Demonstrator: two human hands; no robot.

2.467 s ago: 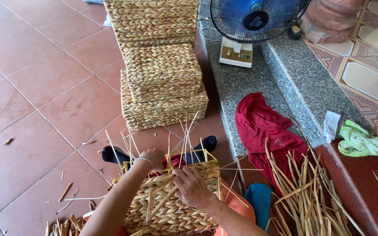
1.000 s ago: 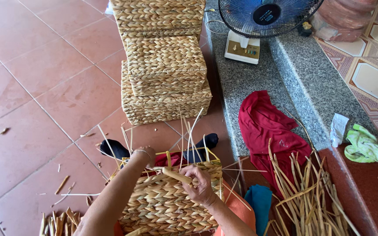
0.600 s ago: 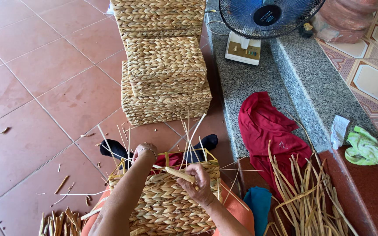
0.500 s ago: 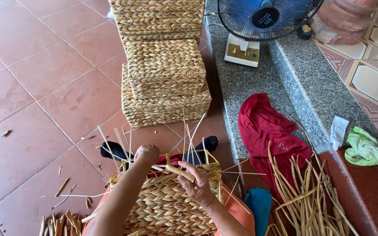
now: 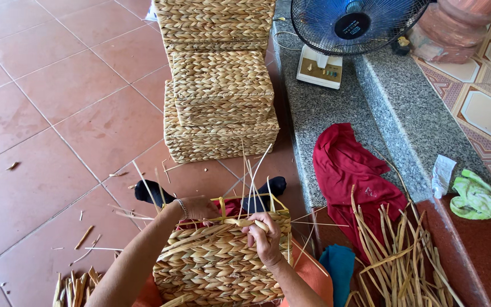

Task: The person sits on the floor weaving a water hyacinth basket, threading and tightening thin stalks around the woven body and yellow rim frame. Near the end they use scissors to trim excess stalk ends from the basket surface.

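1. Holding a half-made woven straw basket (image 5: 223, 264) on my lap, I look down at it. It sits low in the middle of my view, and its top is open.
2. My right hand (image 5: 263, 241) is curled at the top edge of the basket. Its fingers are closed around a thick tan straw strand (image 5: 245, 223) that lies across the rim.
3. My left hand (image 5: 198, 208) is at the far left corner of the rim. It is bent over the edge and touches the weave there. I cannot tell how tight it is closed.
4. Thin pale straw sticks (image 5: 249, 176) stand up out of the basket top, some straight and some leaning.
5. My feet in black socks (image 5: 150, 192) rest on the red floor tiles (image 5: 46, 113) just past the basket.
6. Three finished woven straw boxes (image 5: 220, 85) are stacked on the floor farther out, well apart from my hands.
7. A crumpled red cloth (image 5: 350, 167) lies to my right, on the edge of a grey stone step (image 5: 336, 108).
8. A blue fan with a white base (image 5: 345, 28) stands on that step.
9. A pile of loose dry straw strips (image 5: 396, 258) lies near my right arm.
10. A green rag (image 5: 478, 199) lies far to the right.
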